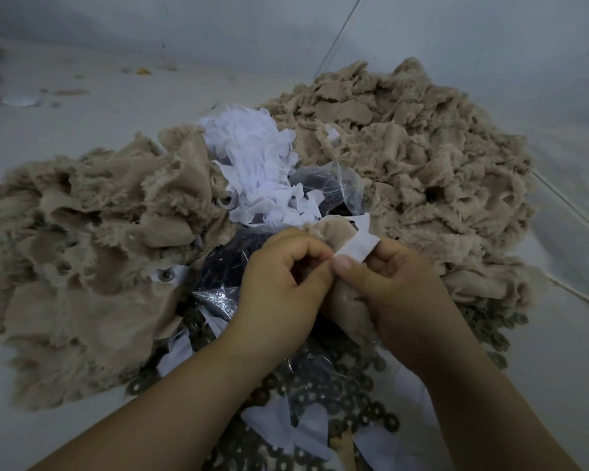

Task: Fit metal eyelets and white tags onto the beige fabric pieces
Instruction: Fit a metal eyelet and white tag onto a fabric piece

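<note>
Both forearms reach in from the near edge and meet in the middle, over a spread of cloth and metal rings on a pale floor. The left hand (283,270) is turned knuckles-up, its fingers curled in tight, thumb and forefinger pinching the near end of a white tag (356,244). The right hand (393,283) faces it, thumb pressed flat on that same end of the tag, the nail showing, while its other fingers wrap under a beige fabric piece (340,300) bunched between the two hands. The tag runs up and away from the thumbs, lying across the top of the cloth, its far end sticking out loose. Whether an eyelet sits under the tag I cannot tell; the fingers cover that spot.

To the left lies a big heap of beige pieces (92,249), frayed at the edges, and one of them shows a metal eyelet (166,275) set through a bit of white. A bigger beige heap (405,158) rises to the right, behind the hands. Between the two heaps sits a pile of white tags (255,164), and just in front of it a clear plastic bag (334,188) with dark contents. Under the wrists, loose metal rings (337,402) are strewn thick, with a few white scraps among them.
</note>
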`<state>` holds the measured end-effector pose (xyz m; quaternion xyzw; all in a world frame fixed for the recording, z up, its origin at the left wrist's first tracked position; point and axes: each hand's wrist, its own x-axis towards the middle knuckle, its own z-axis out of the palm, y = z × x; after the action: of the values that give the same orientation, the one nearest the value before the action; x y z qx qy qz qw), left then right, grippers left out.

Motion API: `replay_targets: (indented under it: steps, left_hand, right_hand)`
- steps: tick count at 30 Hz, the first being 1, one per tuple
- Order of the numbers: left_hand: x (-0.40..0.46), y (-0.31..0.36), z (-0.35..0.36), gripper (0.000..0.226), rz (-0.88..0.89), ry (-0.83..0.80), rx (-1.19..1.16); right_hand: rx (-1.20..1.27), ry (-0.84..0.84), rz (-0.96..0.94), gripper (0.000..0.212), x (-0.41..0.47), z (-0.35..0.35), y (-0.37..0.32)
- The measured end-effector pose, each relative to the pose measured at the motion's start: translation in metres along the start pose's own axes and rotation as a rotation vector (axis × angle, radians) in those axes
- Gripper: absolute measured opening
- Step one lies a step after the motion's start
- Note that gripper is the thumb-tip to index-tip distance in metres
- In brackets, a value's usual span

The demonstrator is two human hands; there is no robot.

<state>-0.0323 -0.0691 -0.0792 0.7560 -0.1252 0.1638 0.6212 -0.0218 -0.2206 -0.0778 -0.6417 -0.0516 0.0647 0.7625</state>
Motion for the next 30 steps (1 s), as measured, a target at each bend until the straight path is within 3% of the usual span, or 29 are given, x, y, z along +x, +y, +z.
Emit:
replay_targets:
  steps: [2,6,10,16,23,30]
  left_hand:
    - [0.003,-0.001,-0.004,0.015,-0.095,-0.022,-0.079]
    - [0.008,-0.004,-0.010,0.021,-0.159,-0.065,-0.143]
    - [0.012,-0.006,-0.014,0.018,-0.140,-0.087,-0.152]
    - [0.012,-0.007,-0.012,0.017,-0.169,-0.075,-0.199]
    - [0.011,-0.007,-0.011,0.013,-0.177,-0.112,-0.258]
    - [0.012,-0.008,-0.012,0.021,-0.191,-0.025,-0.148]
  right_hand:
    - [-0.014,-0.031,0.042,0.050,0.000,-0.002,0.000]
    - [0.016,-0.038,0.089,0.016,0.002,-0.003,0.002]
    - [0.178,-0.012,0.118,0.030,0.005,-0.002,0.001]
    - [-0.015,0.081,0.030,0.031,0.004,0.002,0.007]
    - [0.012,0.053,0.038,0.031,0.005,0.006,0.009]
    - [0.033,0.115,0.043,0.034,0.003,0.007,0.004]
